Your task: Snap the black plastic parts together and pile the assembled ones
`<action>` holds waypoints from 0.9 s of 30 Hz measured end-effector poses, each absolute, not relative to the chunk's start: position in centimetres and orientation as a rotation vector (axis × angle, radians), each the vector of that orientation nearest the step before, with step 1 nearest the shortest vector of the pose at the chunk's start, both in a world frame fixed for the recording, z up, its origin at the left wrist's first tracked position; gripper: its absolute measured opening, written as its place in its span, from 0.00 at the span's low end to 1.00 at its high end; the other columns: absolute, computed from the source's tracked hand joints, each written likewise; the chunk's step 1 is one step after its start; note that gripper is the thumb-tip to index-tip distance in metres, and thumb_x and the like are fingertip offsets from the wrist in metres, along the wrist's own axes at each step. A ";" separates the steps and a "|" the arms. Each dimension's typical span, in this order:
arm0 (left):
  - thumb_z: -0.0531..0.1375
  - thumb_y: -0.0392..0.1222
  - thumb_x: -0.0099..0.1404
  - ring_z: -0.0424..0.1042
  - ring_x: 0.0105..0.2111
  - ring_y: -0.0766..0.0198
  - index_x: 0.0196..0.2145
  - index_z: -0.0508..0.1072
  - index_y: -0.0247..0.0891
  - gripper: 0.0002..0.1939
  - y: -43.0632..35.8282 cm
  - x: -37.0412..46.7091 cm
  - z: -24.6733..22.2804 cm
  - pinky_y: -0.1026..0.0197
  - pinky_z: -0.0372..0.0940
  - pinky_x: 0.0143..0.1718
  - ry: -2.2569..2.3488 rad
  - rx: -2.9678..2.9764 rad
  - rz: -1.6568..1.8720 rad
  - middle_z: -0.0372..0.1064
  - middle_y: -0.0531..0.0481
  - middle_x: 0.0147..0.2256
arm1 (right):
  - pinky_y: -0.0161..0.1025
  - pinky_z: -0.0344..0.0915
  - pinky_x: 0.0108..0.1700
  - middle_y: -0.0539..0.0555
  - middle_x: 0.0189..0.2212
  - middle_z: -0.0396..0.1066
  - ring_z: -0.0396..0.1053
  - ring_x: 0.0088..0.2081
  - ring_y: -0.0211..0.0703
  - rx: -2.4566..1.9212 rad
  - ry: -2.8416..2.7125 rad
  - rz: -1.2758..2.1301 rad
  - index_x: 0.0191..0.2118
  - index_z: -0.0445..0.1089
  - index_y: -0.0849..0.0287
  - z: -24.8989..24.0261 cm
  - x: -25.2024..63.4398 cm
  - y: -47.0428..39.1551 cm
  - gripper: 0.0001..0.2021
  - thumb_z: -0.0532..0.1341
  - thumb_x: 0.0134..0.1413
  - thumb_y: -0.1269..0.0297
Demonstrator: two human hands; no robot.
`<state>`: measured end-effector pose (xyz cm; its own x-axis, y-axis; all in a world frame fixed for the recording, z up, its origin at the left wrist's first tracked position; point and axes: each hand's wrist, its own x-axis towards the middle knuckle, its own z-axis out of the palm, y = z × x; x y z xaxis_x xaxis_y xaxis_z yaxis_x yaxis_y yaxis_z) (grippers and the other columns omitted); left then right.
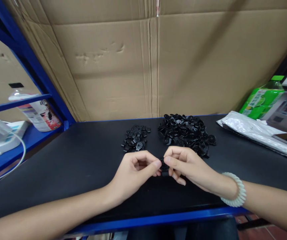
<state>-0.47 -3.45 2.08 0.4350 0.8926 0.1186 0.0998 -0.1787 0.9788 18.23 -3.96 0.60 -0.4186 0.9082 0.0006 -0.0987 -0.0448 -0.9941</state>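
Between my two hands is a small black plastic part [164, 170], round at the top with a short tab below. My left hand [139, 168] pinches its left side between thumb and fingers. On the other side, my right hand [183, 163] grips it with thumb and index finger, the lower fingers curled loosely. The fingertips cover much of the part. Just beyond my left hand lies a smaller pile of black perforated round parts [136, 136]. A larger heap of black plastic parts [183, 131] sits behind my right hand.
The black tabletop [83, 160] has a blue front edge and meets a cardboard wall [108, 66] at the back. Left, a blue shelf holds a bottle [39, 113] and a white power strip [3, 140]. Right are a silvery plastic bag [256, 133] and a green-labelled bottle [261, 100].
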 end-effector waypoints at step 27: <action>0.62 0.41 0.61 0.72 0.26 0.65 0.27 0.75 0.34 0.08 -3.4 -0.4 2.1 0.64 0.68 0.32 0.905 1.636 0.905 0.73 0.52 0.24 | 0.28 0.54 0.17 0.45 0.19 0.61 0.56 0.16 0.29 -0.989 -1.635 1.191 0.26 0.60 0.59 0.4 18.0 -4.6 0.17 0.59 0.58 0.52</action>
